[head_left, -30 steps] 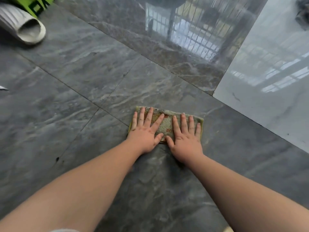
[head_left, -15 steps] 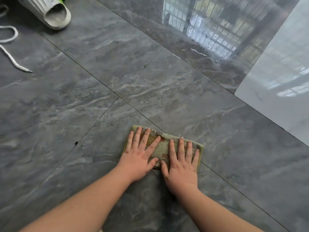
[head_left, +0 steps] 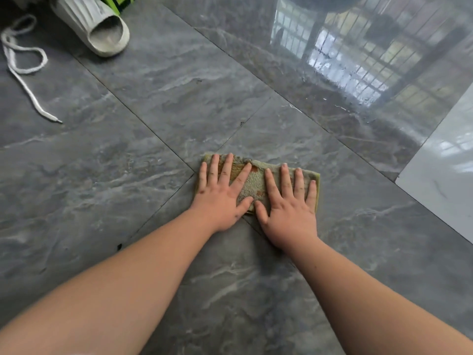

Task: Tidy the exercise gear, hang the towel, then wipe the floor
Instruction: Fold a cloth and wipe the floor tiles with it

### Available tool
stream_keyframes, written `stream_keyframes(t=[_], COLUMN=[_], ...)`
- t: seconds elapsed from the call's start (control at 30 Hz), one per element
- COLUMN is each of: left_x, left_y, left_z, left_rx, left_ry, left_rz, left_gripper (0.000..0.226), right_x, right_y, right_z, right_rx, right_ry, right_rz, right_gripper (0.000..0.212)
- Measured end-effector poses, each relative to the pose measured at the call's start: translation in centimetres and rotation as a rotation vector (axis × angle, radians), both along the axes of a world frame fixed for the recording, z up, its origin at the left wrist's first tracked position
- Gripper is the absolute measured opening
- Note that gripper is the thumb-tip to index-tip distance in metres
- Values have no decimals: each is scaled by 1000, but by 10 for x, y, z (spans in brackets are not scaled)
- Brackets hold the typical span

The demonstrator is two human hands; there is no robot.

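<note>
From the head view, the left hand (head_left: 220,198) and right hand (head_left: 288,213) press flat, fingers straight, on the folded cloth (head_left: 256,184) in mid-floor (head_left: 128,201). Nothing is gripped, so a hard push could bunch it or slip it free on the glossy tile.

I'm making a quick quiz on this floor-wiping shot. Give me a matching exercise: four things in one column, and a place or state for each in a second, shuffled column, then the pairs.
Things:
1. cloth
2. slipper
3. white cord
4. pale tile

Places or states:
A. far right of the floor
B. lies loose, far left
C. flat under both hands
D. top left, opening toward the camera

Left hand and right hand lie flat, fingers straight.

Pairs: 1-C, 2-D, 3-B, 4-A
</note>
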State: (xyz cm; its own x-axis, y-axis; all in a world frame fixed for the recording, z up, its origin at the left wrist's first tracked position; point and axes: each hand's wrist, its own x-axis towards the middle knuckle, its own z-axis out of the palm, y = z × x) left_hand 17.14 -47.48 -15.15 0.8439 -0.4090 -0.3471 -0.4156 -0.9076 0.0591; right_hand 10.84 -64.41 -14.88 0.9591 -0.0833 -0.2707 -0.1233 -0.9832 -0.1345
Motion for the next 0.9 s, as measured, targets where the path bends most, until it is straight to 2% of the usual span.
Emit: stream_keyframes(t=[0.3,0.53,0.77,0.9], left_x=[113,174,181,156], left_y=[-20,-37,-41,-38], left_z=[-5,-7,-2,1], left_rx=[0,-16,5,11], left_ry=[-28,-67,-17,19], left_rz=[43,70,94,114], left_gripper=[75,75,75,74], right_x=[123,188,196,185], right_y=[-24,-42,-44,-42], right_z=[-4,-4,-1,2], right_rx=[14,15,19,24], right_ry=[-46,-57,10,39], right_rz=[32,59,78,87], right_gripper=[76,77,76,77])
